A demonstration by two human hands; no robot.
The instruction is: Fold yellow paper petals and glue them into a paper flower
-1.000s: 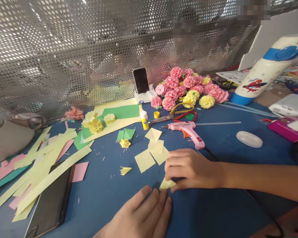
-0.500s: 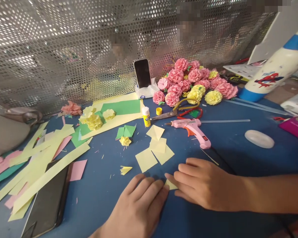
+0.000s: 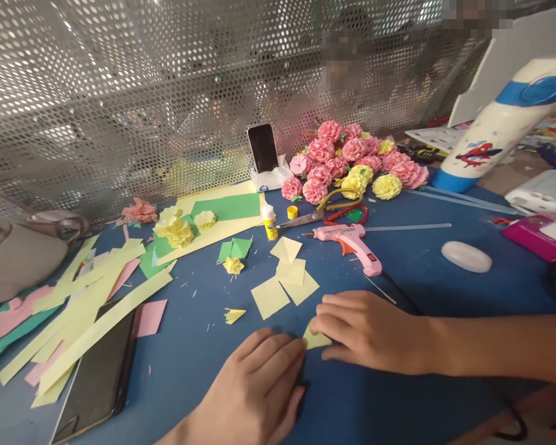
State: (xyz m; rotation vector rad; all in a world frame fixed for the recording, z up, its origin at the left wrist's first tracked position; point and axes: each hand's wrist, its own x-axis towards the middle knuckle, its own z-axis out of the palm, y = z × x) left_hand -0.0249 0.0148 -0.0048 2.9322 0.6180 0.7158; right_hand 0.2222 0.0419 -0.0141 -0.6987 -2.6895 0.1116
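A small piece of folded yellow paper (image 3: 315, 339) lies on the blue table between my hands. My right hand (image 3: 359, 330) closes on its right side, fingers bent and pressing it against the table. My left hand (image 3: 259, 383) lies to the left, its fingertips at the paper's left edge and its thumb spread away below; it grips nothing that I can see. Beyond them are several loose yellow paper squares (image 3: 271, 298), a small pointed yellow fold (image 3: 234, 316) and a small yellow paper flower (image 3: 233, 266) beside green paper (image 3: 241, 248).
A pink glue gun (image 3: 359, 241), scissors (image 3: 306, 217) and a glue bottle (image 3: 269, 224) lie ahead. Pink paper flowers (image 3: 322, 149) are heaped behind. Paper strips (image 3: 106, 324) cover a dark tablet-like device (image 3: 97, 377) at left. A bottle (image 3: 495, 133) stands right, near a white oval object (image 3: 466, 256).
My left thumb has come away from the paper and dropped lower. My right fingers have curled more over the paper, uncovering more of its left part. The view has shifted slightly.
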